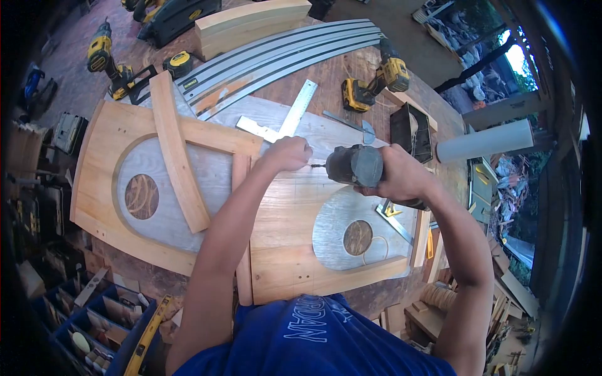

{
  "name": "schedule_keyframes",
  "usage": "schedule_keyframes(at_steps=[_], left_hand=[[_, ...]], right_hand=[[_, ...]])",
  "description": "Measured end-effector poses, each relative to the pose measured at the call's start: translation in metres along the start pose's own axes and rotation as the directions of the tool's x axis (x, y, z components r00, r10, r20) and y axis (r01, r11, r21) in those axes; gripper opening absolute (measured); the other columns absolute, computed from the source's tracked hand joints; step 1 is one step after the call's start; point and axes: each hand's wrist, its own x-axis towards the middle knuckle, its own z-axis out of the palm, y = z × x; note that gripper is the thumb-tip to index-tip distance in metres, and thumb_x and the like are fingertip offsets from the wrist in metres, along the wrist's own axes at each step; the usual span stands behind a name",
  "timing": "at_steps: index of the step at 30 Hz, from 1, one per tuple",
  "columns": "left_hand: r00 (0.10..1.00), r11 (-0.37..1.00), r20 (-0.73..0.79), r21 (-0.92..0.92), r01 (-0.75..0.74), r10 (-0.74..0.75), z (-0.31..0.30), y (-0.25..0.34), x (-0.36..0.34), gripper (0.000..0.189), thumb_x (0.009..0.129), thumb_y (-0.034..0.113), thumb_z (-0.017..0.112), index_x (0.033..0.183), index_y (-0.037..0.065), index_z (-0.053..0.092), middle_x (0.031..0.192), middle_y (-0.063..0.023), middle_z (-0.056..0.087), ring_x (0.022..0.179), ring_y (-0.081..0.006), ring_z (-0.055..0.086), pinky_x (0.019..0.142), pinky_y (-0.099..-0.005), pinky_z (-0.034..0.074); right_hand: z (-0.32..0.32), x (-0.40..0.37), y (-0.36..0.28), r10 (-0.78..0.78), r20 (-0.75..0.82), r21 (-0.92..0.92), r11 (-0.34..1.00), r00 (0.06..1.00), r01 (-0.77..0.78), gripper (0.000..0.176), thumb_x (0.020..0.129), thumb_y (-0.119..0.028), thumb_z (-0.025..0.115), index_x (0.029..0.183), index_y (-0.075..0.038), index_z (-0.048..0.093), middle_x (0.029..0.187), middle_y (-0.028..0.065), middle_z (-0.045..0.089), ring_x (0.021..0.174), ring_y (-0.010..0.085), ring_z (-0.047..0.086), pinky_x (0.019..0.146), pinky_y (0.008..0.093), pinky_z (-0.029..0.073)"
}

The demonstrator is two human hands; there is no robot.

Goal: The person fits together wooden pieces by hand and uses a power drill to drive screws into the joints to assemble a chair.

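My right hand (401,174) is wrapped round a dark power drill (356,166), whose thin bit points left. Close to the tip of the bit, my left hand (290,153) is closed at the upper edge of a wooden panel (282,213); what its fingers hold, if anything, is hidden. This panel has a large rounded cutout. To its left lies a similar wooden frame (94,182), with a curved wooden piece (172,150) resting across it. A metal square (296,113) lies just beyond my left hand.
Long metal rails (282,53) and stacked curved boards (251,25) lie at the back. A yellow drill (392,72) stands back right, another (100,53) back left beside a tape measure (178,64). Right are a black box (411,131) and a white roll (486,141).
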Motion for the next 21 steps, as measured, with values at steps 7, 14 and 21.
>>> schedule_keyframes(at_steps=[7, 14, 21], left_hand=[[0.992, 0.999, -0.115, 0.0, 0.045, -0.045, -0.017, -0.01, -0.032, 0.041, 0.096, 0.035, 0.055, 0.124, 0.01, 0.071, 0.11, -0.0209, 0.074, 0.109, -0.0406, 0.067, 0.099, -0.0486, 0.05], [0.968, 0.998, -0.249, 0.051, 0.033, -0.019, -0.01, 0.004, -0.046, 0.038, 0.095, 0.031, 0.057, 0.123, 0.01, 0.071, 0.104, -0.0216, 0.074, 0.102, -0.0398, 0.069, 0.094, -0.048, 0.053], [0.816, 0.964, -0.559, -0.105, -0.243, 0.145, 0.01, 0.008, -0.033, 0.024, 0.089, 0.017, 0.071, 0.108, 0.003, 0.075, 0.093, -0.0171, 0.075, 0.085, -0.0295, 0.074, 0.079, -0.0394, 0.057]], right_hand=[[0.0, -0.004, 0.008, -0.002, 0.022, -0.026, 1.0, 1.0, 0.003, 0.041, 0.072, -0.016, 0.083, 0.106, 0.002, 0.07, 0.099, 0.0241, 0.072, 0.098, 0.0389, 0.069, 0.091, 0.0433, 0.054], [-0.025, -0.028, -0.01, 0.113, -0.015, -0.055, 0.992, 0.994, -0.113, 0.03, 0.073, -0.011, 0.075, 0.099, 0.004, 0.07, 0.097, 0.026, 0.071, 0.099, 0.0393, 0.068, 0.089, 0.0455, 0.053], [0.053, -0.156, 0.044, 0.207, -0.244, 0.457, 0.886, 0.948, -0.076, 0.04, 0.07, -0.015, 0.083, 0.105, 0.0, 0.069, 0.088, 0.0154, 0.071, 0.079, 0.0249, 0.068, 0.076, 0.0372, 0.055]])
